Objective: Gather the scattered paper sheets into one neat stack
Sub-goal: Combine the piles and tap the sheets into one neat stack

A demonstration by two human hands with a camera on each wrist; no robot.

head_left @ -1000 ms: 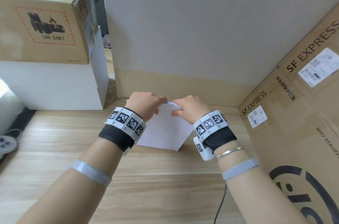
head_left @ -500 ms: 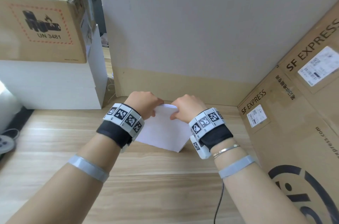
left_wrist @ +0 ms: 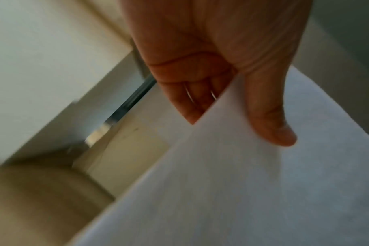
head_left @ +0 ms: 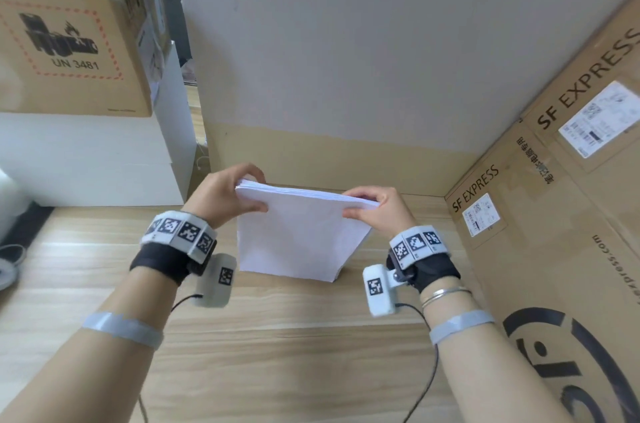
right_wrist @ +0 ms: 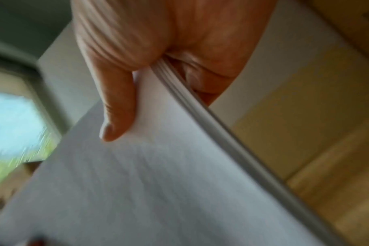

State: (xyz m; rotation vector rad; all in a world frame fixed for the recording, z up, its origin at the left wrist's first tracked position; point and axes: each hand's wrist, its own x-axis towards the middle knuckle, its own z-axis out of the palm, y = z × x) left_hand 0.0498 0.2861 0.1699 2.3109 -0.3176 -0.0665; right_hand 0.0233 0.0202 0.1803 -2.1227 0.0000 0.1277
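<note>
A stack of white paper sheets [head_left: 301, 235] stands upright on its lower edge on the wooden table [head_left: 277, 336], tilted slightly. My left hand [head_left: 235, 196] pinches its top left corner, thumb on the near face, fingers behind. My right hand [head_left: 372, 208] pinches the top right corner the same way. In the left wrist view the thumb [left_wrist: 270, 119] presses on the paper sheets [left_wrist: 242, 183]. The right wrist view shows the thumb [right_wrist: 118, 114] on the near face of the paper sheets [right_wrist: 158, 183] and the layered edge beside it.
A pale wall panel [head_left: 346, 59] stands right behind the stack. Large SF Express cardboard boxes [head_left: 554, 215] close off the right side. At the left a cardboard box [head_left: 69, 42] sits on white boxes [head_left: 86, 159]. Cables trail over the near table.
The hands have lifted the sheets from lying tilted on the table to standing upright on edge, and moved apart to the two top corners.
</note>
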